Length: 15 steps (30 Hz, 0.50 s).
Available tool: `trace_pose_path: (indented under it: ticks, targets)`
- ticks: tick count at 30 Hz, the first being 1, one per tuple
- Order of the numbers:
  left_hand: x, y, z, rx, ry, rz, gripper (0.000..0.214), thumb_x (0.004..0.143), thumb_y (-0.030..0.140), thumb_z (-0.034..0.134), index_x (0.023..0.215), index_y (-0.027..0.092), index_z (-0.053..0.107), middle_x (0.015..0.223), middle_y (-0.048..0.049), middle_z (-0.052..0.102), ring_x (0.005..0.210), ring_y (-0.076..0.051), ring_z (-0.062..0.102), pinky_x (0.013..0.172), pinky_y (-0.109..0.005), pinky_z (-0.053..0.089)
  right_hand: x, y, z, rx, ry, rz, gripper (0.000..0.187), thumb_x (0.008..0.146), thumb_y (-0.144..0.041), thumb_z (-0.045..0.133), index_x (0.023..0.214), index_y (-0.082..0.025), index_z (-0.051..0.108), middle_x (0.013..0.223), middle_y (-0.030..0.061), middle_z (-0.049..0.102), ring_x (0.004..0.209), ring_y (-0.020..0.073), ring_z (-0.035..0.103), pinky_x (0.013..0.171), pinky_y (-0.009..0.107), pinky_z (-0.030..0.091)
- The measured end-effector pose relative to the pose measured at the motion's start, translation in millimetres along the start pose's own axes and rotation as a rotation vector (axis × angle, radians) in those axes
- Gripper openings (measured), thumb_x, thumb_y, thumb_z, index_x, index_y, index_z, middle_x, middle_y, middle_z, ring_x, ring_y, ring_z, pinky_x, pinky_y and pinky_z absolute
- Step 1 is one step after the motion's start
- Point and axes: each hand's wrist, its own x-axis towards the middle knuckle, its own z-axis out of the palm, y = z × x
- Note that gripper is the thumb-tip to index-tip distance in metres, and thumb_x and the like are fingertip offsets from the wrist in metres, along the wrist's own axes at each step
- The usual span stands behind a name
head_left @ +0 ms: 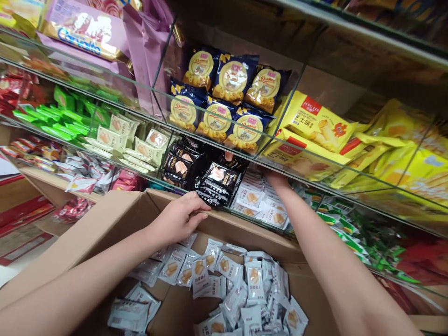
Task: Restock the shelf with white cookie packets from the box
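Note:
My left hand (184,215) lies over the far rim of an open cardboard box (101,217), its fingers curled and the thumb on the near side. Just beyond its fingertips are packs in black wrappers (219,179). My right hand (276,179) reaches into a shelf compartment, over upright white snack packets (249,196). Its fingers are hidden behind the upper shelf edge, so what they hold cannot be seen. Many loose white snack packets (255,282) of the same look lie heaped in the box, below and between my forearms.
Glass-fronted shelves slope across the view. Above sit blue cookie bags (233,79) and yellow packs (315,121). Left of the black packs are cream packets (117,133) and green packets (59,114); to the right lie green-and-white packets (345,228). A glass edge (224,149) overhangs my right hand.

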Motion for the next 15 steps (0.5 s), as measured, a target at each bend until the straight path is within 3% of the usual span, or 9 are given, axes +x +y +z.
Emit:
trace_pose_path:
  ticks: [9,15]
  targets:
    - [4.3,1.1,-0.3,-0.021,-0.006,-0.02,0.012,0.077,0.013,0.051,0.085,0.017,0.059,0.071,0.0015,0.047,0.068,-0.011,0.05,0.059,-0.021,0.041,2.1,10.8,6.5,0.017,0.049,0.021,0.036,0.08,-0.03,0.04,0.113,-0.023,0.054,0.106,0.0083,0.061,0.108,0.0278,0.047,0.092,0.047,0.035]
    - [3.9,0.5,1.0,-0.058,0.004,-0.038,0.011,0.077,0.014,0.052,0.083,0.017,0.059,0.071,0.0019,0.047,0.066,-0.011,0.051,0.059,-0.021,0.043,2.5,5.6,0.9,0.003,0.049,-0.001,0.038,0.08,-0.029,0.039,0.114,-0.019,0.053,0.108,0.0119,0.059,0.108,0.0279,0.047,0.091,0.05,0.034]
